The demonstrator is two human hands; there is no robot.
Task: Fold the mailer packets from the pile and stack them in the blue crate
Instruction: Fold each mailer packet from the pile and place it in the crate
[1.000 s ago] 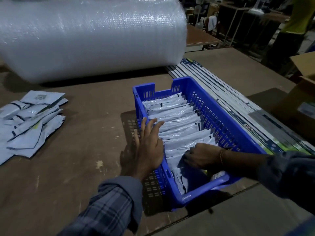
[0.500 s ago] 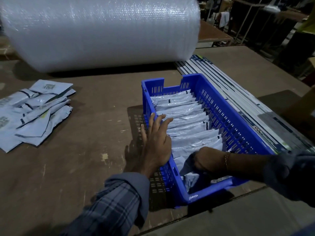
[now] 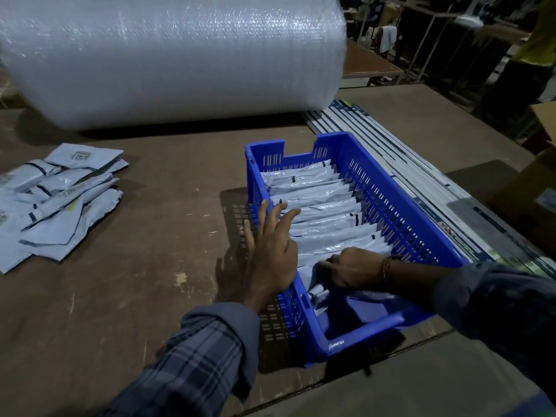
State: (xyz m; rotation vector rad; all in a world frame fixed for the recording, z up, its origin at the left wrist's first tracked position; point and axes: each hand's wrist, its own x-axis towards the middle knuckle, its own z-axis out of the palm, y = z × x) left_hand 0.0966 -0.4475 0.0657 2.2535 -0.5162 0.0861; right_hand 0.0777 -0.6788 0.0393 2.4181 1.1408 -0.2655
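Blue crate (image 3: 388,188) at 3 o'clock | my right hand (image 3: 350,270) curls on newest folded packet (image 3: 319,293), long axis across crate | left hand (image 3: 270,251) flat-fingered on rim | pile (image 3: 57,197) at 9 o'clock, left nearer

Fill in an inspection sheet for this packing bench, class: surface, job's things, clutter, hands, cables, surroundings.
Surface: brown board table, scuffed.
Job's things: blue crate holds a row of folded mailer packets; loose pile of packets lies at the table's left.
Clutter: big bubble-wrap roll behind; flat printed sheets beside the crate; cardboard box at right.
Hands: left hand rests open on the crate's left wall; right hand is inside the crate, its grip on a packet.
Cables: nothing seen.
Surroundings: dim room, more tables behind.
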